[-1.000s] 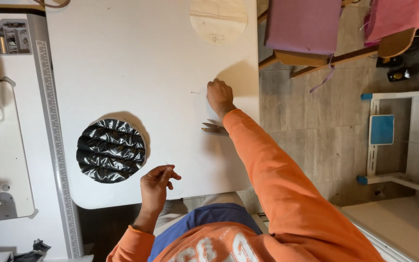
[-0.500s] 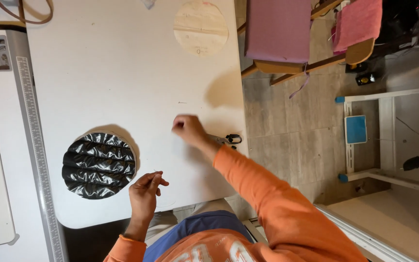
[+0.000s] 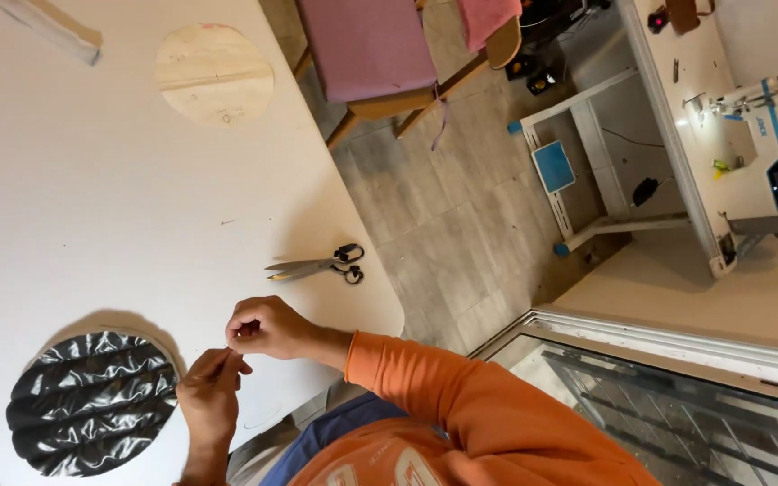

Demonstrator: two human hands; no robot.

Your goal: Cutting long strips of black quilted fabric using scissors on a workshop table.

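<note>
My right hand (image 3: 267, 328) and my left hand (image 3: 211, 396) meet fingertip to fingertip just above the front edge of the white table (image 3: 92, 207). The right hand's thumb and fingers are pinched on something too small to make out. My left fingers are drawn together against them, and I cannot tell what they hold. A round black quilted shiny fabric piece (image 3: 90, 400) lies on the table just left of my left hand. Scissors (image 3: 317, 265) with black handles lie shut near the table's right edge, beyond my right hand.
A round tan paper pattern (image 3: 213, 74) lies at the table's far side, and a tiny pin-like thing (image 3: 227, 221) mid-table. Right of the table are tiled floor, a chair with a pink seat (image 3: 366, 45), a small white stand (image 3: 578, 171) and a white sewing machine (image 3: 754, 153).
My right hand has drawn back from mid-table, past the scissors, to meet my left hand at the front edge. My left hand's fingers have closed together. The view has shifted right.
</note>
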